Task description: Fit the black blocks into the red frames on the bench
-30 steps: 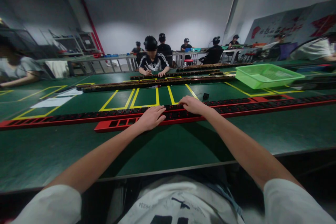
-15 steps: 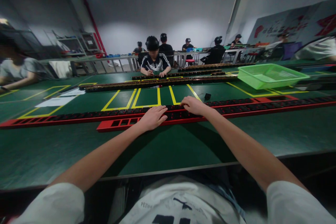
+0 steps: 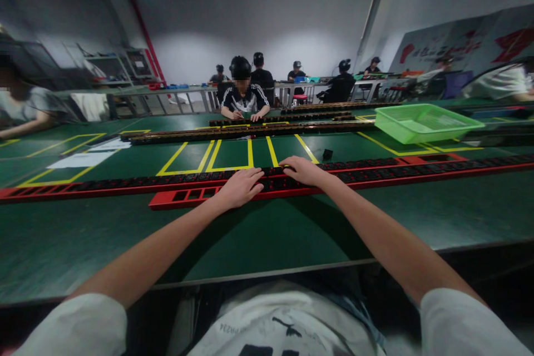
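Note:
Two long red strips with slots (image 3: 164, 200) lie side by side across the green table, most slots filled with small square black pieces (image 3: 273, 184). My left hand (image 3: 241, 187) rests over the strips with its fingers stretched forward and thumb apart, touching the black pieces. To its right, my right hand (image 3: 303, 171) bends over the far strip, fingers drawn together and pointing down-left at the pieces. Whatever sits under its fingertips is too small or hidden to name. Beyond the right hand, one loose black piece (image 3: 327, 154) lies on the table.
A light green basket (image 3: 421, 132) stands at the far right. White papers (image 3: 83, 159) lie at left among yellow tape lines. Dark long strips (image 3: 187, 134) cross the table's far part, where a co-worker (image 3: 244, 94) sits. Another person (image 3: 29, 103) is at the left edge.
My right hand has shifted slightly left and its fingers reach lower onto the strip. The left hand stays in about the same place. The whole view has moved a little.

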`<state>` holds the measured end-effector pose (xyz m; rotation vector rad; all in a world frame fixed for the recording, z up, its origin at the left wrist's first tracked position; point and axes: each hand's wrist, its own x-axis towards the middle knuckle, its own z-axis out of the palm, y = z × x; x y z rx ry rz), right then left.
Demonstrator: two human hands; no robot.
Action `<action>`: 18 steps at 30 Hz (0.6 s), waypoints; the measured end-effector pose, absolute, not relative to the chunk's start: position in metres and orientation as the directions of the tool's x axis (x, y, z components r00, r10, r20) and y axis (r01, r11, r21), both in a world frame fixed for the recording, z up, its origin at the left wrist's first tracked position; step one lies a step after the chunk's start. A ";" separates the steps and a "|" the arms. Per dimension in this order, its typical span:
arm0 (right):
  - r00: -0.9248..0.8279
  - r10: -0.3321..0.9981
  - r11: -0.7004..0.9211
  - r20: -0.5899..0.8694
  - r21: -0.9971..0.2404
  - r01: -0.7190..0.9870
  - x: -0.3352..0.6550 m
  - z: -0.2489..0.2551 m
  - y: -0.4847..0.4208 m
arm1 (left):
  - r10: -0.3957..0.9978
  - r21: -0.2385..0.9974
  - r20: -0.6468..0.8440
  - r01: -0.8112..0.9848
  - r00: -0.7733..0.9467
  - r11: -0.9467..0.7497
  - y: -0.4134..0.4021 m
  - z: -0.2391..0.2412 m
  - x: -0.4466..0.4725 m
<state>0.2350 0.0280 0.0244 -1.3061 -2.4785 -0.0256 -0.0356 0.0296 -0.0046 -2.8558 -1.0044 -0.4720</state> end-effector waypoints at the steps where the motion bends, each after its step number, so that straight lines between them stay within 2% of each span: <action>1: -0.529 0.796 0.584 0.292 -0.146 0.798 0.234 0.025 0.027 | 0.594 0.028 0.314 0.618 0.740 -0.786 0.029 -0.004 -0.035; 9: -0.582 0.755 0.647 0.302 -0.207 0.734 0.230 0.018 0.029 | 0.602 0.038 0.306 0.622 0.738 -0.782 0.030 -0.004 -0.034; 18: -0.532 0.809 0.580 0.251 -0.193 0.791 0.230 0.030 0.024 | 0.586 0.040 0.314 0.607 0.747 -0.794 0.032 -0.006 -0.036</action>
